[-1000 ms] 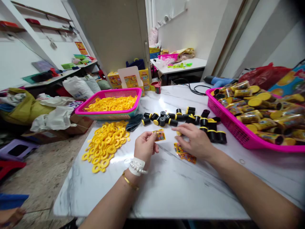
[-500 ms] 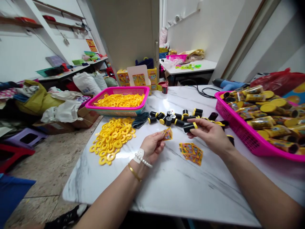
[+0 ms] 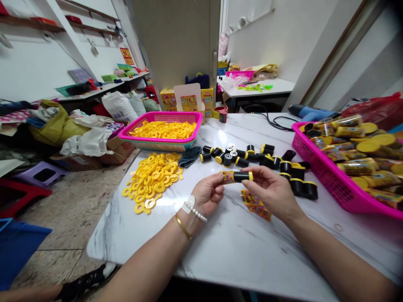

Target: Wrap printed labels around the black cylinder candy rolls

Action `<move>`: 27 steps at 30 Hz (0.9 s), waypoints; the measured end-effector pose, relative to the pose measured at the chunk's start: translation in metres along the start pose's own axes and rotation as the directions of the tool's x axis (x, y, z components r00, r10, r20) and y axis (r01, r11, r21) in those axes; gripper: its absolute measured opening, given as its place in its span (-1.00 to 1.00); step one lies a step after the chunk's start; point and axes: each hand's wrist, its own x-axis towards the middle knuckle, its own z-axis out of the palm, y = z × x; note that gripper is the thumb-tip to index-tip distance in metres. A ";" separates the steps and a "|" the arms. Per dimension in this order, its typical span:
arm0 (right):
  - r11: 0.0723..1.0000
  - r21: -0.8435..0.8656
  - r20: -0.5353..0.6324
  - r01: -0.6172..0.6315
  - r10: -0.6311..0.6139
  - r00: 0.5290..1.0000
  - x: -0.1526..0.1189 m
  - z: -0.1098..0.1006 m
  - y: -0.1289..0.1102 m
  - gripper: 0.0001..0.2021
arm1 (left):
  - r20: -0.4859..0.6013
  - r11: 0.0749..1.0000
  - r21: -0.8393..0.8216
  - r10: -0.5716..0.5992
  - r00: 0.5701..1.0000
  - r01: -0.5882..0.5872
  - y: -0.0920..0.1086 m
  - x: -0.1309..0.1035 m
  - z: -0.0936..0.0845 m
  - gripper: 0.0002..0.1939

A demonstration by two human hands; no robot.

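My left hand (image 3: 208, 193) pinches a small printed yellow sleeve (image 3: 226, 178) between thumb and fingers. Against the sleeve's right end is a black tube (image 3: 242, 176) with a yellow rim, gripped by my right hand (image 3: 273, 191). Whether the tube's tip has entered the sleeve, I cannot tell. Below my right hand lies a loose stack of flat printed sleeves (image 3: 256, 206), partly covered by its fingers. Several more black tubes with yellow rims (image 3: 226, 158) are scattered behind both hands, some upright and some on their sides. Left of my left hand is a heap of yellow rings (image 3: 154, 178).
A pink basket (image 3: 126, 135) of yellow pieces stands at the back left, beside a dark cloth (image 3: 190, 157). On the right, another pink basket (image 3: 327, 181) is piled with wrapped tubes. Behind it lies a blue tool (image 3: 311, 112) with a black cord. Yellow boxes (image 3: 206, 98) stand at the back.
My right hand has brought the black tube left to meet the sleeve in my left hand. The view has shifted slightly, revealing more tubes on the right.
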 end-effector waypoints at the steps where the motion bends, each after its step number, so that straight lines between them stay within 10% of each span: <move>1: 0.999 -0.025 0.008 0.025 -0.025 1.000 -0.002 0.001 0.000 -0.74 | -0.005 1.000 0.001 0.001 1.000 -0.001 0.000 0.000 0.000 -0.97; 14: 0.992 0.024 0.055 0.127 -0.129 0.990 -0.007 0.000 -0.003 -0.71 | -0.011 0.873 0.398 0.313 0.950 -0.283 -0.005 -0.002 -0.002 -0.55; 21: 0.966 -0.119 0.158 0.230 -0.210 0.965 -0.001 0.002 0.002 -0.68 | 0.166 0.787 0.586 0.116 0.979 -0.193 0.005 0.006 -0.009 -0.46; 27: 0.774 -0.259 0.222 0.578 -0.534 0.815 0.001 -0.005 -0.008 -0.53 | 0.154 0.783 0.565 0.208 0.966 -0.258 -0.008 0.019 -0.001 -0.49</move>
